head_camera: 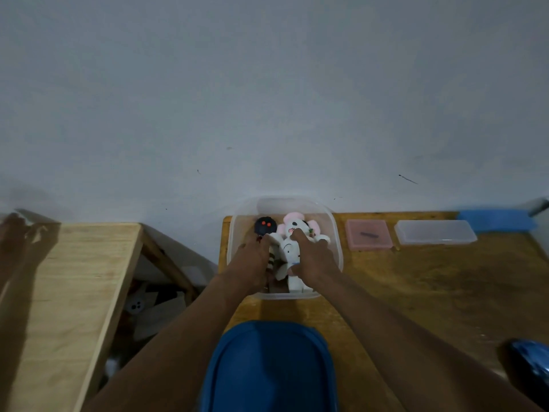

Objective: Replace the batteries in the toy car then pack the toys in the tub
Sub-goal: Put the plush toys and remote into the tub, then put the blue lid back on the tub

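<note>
Squashing down easily, the soft, light plush toy in the tub suits the right hand gripping its middle; left hand, at its 9 o'clock, grip unclear.

The clear tub shows a white plush toy with pink ears and black face marks, a black round toy with 2 red dots, and a brown-and-white striped piece. The lid is deep blue and the toy car a glossy blue. The wooden tabletop is orange-brown, the small box translucent pink, the long box frosted clear, and the board pale wood.
</note>
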### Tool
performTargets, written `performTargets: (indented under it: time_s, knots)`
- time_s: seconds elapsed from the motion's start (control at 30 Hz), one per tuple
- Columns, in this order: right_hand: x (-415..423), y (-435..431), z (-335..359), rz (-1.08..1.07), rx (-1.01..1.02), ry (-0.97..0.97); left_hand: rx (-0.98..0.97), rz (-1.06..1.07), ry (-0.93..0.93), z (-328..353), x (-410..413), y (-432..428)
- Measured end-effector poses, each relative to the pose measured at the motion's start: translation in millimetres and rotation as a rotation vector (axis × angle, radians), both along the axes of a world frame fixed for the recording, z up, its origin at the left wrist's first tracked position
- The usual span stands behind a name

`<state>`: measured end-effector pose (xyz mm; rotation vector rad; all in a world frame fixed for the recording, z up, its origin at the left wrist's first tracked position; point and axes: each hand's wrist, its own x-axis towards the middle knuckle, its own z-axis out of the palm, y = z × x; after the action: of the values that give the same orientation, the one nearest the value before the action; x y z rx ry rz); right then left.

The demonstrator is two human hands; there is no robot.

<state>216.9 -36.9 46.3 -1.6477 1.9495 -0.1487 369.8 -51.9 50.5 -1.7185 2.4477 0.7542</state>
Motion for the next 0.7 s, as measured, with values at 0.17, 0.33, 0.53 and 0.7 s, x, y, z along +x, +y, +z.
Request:
performTargets:
  time_s: [0.17, 0.33, 0.53, 0.7]
  knots:
    - [-0.5, 1.6, -0.7, -0.004, 0.001, 0.007, 0.031, -0.068, 0.020, 13.4, -9.4, -0.7]
    - [1.3, 6.0, -3.8, -0.023, -0.015, 0.005, 0.006, 0.030, 0.020, -1.6, 1.2, 2.4]
    - [7.7, 25.4, 6.8, -0.014, -0.066, 0.051, -0.040, -0.012, 0.027, 9.5, 7.4, 13.5]
    - [8.3, 47.0, 28.3, -0.021, -0.199, 0.118, -0.132, -0.021, 0.068, 27.3, 18.5, 28.4]
